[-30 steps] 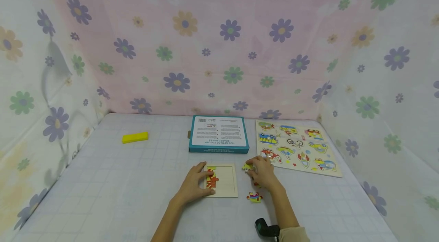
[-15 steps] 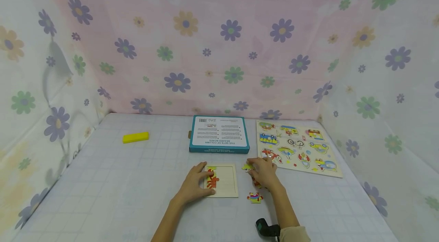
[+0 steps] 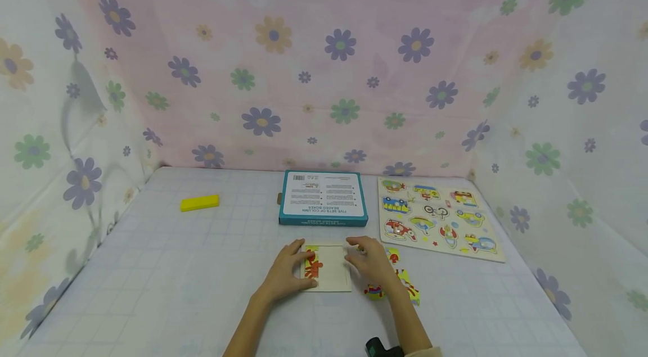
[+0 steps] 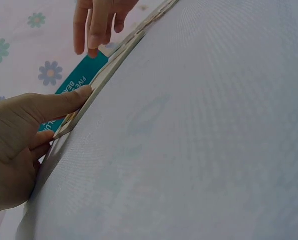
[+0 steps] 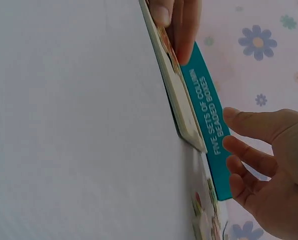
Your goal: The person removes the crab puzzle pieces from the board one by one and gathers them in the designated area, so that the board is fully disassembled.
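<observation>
A small square wooden puzzle tray [image 3: 331, 275] lies in the middle, with yellow-and-red jigsaw pieces [image 3: 312, 269] along its left side. My left hand [image 3: 286, 274] grips the tray's left end, thumb at the near edge and fingers towards the far edge. Over the tray's right edge hovers my right hand [image 3: 372, 261]. In the right wrist view its thumb and fingers [image 5: 251, 150] are bent and apart, nothing visible between them. A small patterned patch shows in that gap from the head view. Loose jigsaw pieces [image 3: 406, 285] lie beside and partly under the right forearm.
A teal-edged box [image 3: 324, 197] lies flat behind the tray. To its right is a wooden vehicle puzzle board [image 3: 437, 219]. A yellow bar [image 3: 199, 203] lies at the left. A black object [image 3: 383, 348] shows by the right wrist. Floral cloth walls surround the table.
My right hand has moved left from the loose pieces to the tray's right edge, uncovering several pieces. My left hand and the tray stay in place.
</observation>
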{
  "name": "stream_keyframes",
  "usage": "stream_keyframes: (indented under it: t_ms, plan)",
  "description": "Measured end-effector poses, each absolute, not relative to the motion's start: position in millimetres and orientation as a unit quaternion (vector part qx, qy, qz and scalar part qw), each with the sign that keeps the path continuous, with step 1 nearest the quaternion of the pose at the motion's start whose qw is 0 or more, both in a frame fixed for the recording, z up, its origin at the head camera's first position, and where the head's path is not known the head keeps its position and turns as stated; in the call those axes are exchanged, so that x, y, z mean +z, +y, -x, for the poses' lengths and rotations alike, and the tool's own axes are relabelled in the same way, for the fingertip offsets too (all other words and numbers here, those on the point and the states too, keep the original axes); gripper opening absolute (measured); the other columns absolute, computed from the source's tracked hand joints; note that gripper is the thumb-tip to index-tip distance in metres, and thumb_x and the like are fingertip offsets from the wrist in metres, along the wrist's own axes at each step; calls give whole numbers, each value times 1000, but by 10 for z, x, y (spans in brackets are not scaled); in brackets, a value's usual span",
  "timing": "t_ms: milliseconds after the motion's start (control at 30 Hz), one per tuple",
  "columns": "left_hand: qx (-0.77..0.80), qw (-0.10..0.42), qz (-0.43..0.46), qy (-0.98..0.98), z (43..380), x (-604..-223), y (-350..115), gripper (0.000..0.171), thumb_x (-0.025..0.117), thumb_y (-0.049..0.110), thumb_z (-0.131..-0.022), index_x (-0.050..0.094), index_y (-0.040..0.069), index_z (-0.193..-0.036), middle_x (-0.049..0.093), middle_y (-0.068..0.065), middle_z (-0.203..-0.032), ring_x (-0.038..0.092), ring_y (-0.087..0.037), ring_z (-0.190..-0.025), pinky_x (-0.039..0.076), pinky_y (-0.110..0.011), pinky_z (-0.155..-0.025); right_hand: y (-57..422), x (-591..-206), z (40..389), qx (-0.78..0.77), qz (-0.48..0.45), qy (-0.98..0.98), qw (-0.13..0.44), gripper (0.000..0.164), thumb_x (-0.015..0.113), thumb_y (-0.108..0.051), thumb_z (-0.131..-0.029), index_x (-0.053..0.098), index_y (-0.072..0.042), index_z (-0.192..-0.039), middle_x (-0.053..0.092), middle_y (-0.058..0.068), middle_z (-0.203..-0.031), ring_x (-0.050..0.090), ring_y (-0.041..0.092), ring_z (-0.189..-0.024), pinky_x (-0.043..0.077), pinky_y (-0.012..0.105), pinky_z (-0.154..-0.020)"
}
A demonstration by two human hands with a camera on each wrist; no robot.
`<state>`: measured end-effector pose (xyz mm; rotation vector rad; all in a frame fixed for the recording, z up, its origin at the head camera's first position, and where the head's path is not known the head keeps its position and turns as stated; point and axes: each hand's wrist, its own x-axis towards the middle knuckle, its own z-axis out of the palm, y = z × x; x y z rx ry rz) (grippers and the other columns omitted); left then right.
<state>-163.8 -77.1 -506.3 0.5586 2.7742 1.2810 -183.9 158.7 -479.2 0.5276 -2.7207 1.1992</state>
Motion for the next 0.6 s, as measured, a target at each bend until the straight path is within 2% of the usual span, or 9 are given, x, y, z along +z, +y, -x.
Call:
stream_keyframes:
  t_ms: [133,200,367,600]
  plan:
    - [411,18,-180,893,1646,-5060,-778,64,80,33,-70,61,5,-124,40,-19,-144,30,-39,-135,24,-58,-109,1394,-4822,1761,402,-226,-887,30,33,73,-7,-80,64,1,-112,66,11,-103,56,18,-80,50,25,-68]
    - [412,20,-181,893,1651,-5056,-783,64,80,33,-71,61,5,-124,40,-18,-144,29,-38,-136,22,-56,-111,1305,-4839,1738,394,-243,-886,10,35,73,-9,-80,64,2,-112,65,10,-103,55,17,-78,48,22,-65]
    - [409,27,-193,892,1657,-5049,-806,67,81,36,-69,61,3,-124,39,-19,-145,29,-38,-136,20,-55,-112,1140,-4859,1692,365,-262,-893,-32,40,74,-12,-78,64,0,-114,64,9,-106,56,16,-84,50,25,-71]
    - [420,52,-213,881,1670,-5027,-867,78,86,38,-62,58,3,-126,35,-19,-147,25,-38,-138,19,-57,-111,1057,-4855,1620,345,-272,-898,-24,38,76,-14,-77,65,-1,-111,63,8,-107,57,20,-92,51,30,-79]
